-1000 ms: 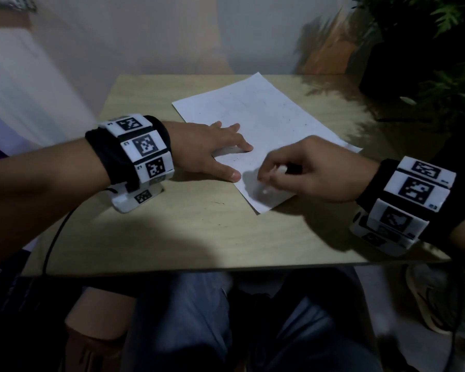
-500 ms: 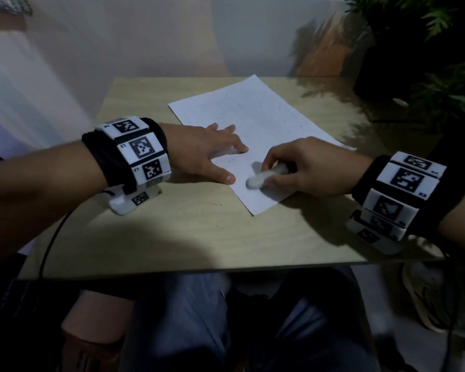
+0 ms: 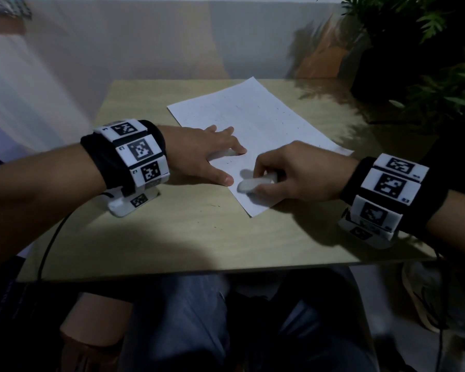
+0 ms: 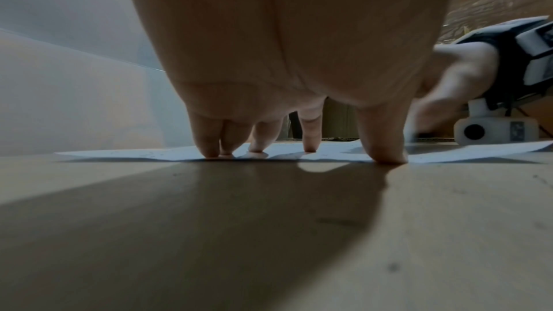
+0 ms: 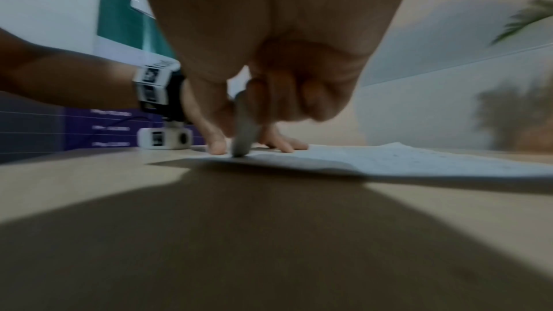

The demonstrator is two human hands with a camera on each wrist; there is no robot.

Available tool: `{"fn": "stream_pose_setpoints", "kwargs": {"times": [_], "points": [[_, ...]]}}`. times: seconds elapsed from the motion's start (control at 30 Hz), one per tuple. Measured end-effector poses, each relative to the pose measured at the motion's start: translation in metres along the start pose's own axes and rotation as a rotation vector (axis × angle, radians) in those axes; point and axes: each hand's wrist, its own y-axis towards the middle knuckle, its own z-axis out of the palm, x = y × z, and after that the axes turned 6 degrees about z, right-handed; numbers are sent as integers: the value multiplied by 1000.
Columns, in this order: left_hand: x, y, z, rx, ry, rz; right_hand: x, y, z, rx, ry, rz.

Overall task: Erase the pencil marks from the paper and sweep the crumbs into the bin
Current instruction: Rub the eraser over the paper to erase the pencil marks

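The paper [image 3: 255, 130] lies on the table [image 3: 188, 232], turned at an angle, with one corner toward 12 o'clock and one toward 6 o'clock. Small dark pencil marks and crumbs are spread over its surface.

The left hand [image 3: 202, 154] rests at 9 o'clock of the sheet. Its fingers are straight and spread, and the fingertips [image 4: 386, 155] press the edge of the paper down flat on the table.

The right hand [image 3: 295, 173] comes from 3 o'clock. Its fingers are curled around a white eraser [image 3: 250, 183], grasping it between thumb and fingers. The tip of the eraser touches the paper near its lower corner, just beside the left thumb.

A plant [image 3: 427, 49] stands at 1 o'clock of the table.
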Motion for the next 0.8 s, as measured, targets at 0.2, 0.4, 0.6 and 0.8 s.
{"fn": "stream_pose_setpoints", "kwargs": {"times": [0.2,0.4,0.6,0.8], "points": [[0,0,0,-2,1,1,-5,4,-2,-180,-90,77],[0,0,0,-4,-5,1,-4,3,-1,-83,-38,78],[-1,-1,-1,-1,-4,-1,1,-4,-3,41,20,28],[1,0,1,-8,-15,3,-6,0,-2,-201,-129,107]]}}
